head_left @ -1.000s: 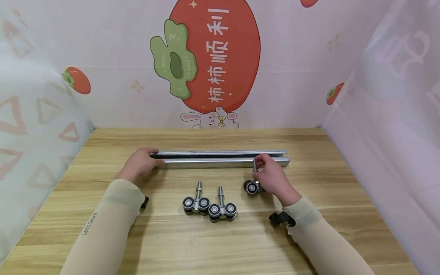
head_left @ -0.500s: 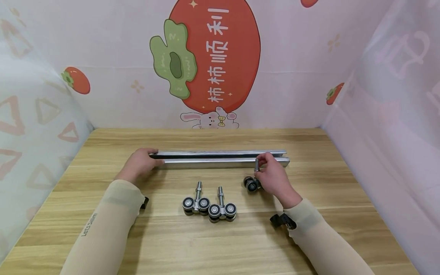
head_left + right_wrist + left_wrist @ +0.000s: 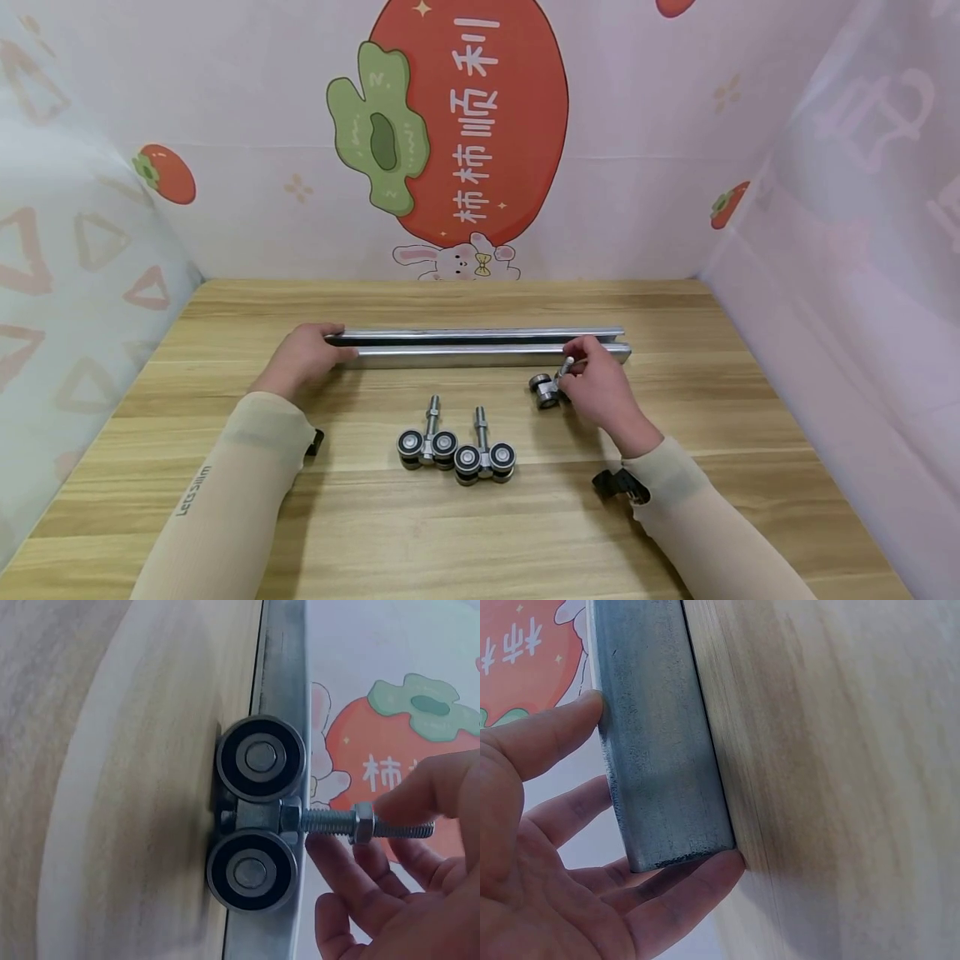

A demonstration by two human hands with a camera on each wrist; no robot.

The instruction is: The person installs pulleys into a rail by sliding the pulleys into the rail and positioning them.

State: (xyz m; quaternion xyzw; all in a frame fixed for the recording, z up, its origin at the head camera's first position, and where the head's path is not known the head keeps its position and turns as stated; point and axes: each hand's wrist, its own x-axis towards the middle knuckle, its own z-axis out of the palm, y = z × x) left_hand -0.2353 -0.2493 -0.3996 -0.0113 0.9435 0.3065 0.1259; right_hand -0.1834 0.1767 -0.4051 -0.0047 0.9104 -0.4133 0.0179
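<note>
A: Head view first. Where's the rail (image 3: 465,359), and what are the hands up to?

B: It lies crosswise toward the back of the table (image 3: 585,533), slot (image 3: 450,341) facing up. The left hand (image 3: 300,358) grips its left end. The right hand (image 3: 596,379) pinches a roller (image 3: 546,390), tilted, just in front of the rail near its right end.

A: And the second roller (image 3: 427,450) and third roller (image 3: 485,463)?

B: On the table between us and the rail, side by side, maybe touching. We'd guess that spot is handy: easy reach, no crowding the rail.

A: Left wrist next. Why grab the very end?

B: We see fingers around the end, one on the edge, another at the bottom corner by the table. Our read is it stops the rail sliding or twisting, and holding there leaves most of the slot uncovered. The palm's off the metal, so we doubt it's a hard squeeze.

A: Right wrist?

B: Fingers on the bolt (image 3: 326,821), close about the nut (image 3: 364,823), with the wheels (image 3: 259,757) free at the other end. Makes sense to us: the bolt's a natural handle, and no finger blocks the wheels.

A: Touching the rail?

B: Can't tell, tbh. From here the wheels just overlap its side.
</note>
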